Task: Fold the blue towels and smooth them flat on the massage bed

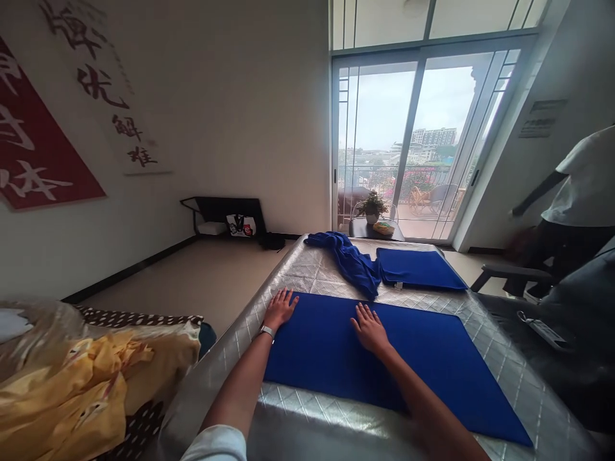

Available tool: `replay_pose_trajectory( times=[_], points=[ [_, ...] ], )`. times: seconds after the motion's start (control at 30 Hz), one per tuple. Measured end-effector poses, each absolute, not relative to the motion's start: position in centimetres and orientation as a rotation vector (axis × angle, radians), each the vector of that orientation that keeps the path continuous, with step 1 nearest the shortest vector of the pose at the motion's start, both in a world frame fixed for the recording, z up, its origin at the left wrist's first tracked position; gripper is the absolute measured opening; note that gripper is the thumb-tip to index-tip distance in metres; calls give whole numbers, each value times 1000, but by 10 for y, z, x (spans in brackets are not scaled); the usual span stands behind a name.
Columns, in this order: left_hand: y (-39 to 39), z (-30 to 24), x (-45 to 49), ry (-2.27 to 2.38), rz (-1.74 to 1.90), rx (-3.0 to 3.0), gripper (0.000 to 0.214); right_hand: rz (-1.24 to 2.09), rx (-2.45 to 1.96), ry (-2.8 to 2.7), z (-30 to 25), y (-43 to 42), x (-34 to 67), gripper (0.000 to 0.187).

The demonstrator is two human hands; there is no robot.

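Note:
A flat blue cloth (423,358) lies spread on a table under a silvery quilted cover (307,406). My left hand (279,308) rests on the cloth's far left corner, fingers together but stretched out flat. On the same cloth, near the middle of its far edge, my right hand (369,328) lies palm down with straight fingers. Beyond it are a crumpled blue cloth (348,259) and a neatly folded blue cloth (418,267) with a small white tag. Neither hand grips anything.
Yellow cloth (81,390) is heaped on a surface to the left. A dark armchair (571,307) with a power strip (545,330) stands at right, where a person (583,186) walks. Behind the table, a small stand holds a potted plant (372,208).

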State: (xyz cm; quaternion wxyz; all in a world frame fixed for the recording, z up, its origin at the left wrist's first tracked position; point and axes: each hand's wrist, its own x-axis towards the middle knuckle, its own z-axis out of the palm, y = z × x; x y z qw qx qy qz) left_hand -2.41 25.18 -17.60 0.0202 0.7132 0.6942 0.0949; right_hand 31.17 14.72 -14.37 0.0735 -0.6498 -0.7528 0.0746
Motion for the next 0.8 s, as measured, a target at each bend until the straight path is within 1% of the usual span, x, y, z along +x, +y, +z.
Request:
replay_pose_trajectory(
  times=[0.07, 0.17, 0.4, 0.5, 0.63, 0.8],
  points=[
    [251, -175, -24, 2156, 284, 2211, 69, 234, -1994, -2242, -148, 149, 322, 69],
    [251, -175, -25, 2153, 284, 2214, 70, 194, -2092, -2201, -154, 150, 364, 70],
    [253, -180, -26, 2166, 308, 2219, 70, 84, -2410, -1938, -171, 132, 528, 72],
    [253, -180, -26, 2159, 316, 2239, 69, 39, -2487, -1818, -179, 124, 575, 74],
    [251, -177, -26, 2150, 309, 2231, 70, 44, -2515, -1795, -178, 120, 585, 75],
    [250, -174, -25, 2150, 291, 2217, 69, 149, -2623, -1744, -144, 124, 567, 73]
  ],
)
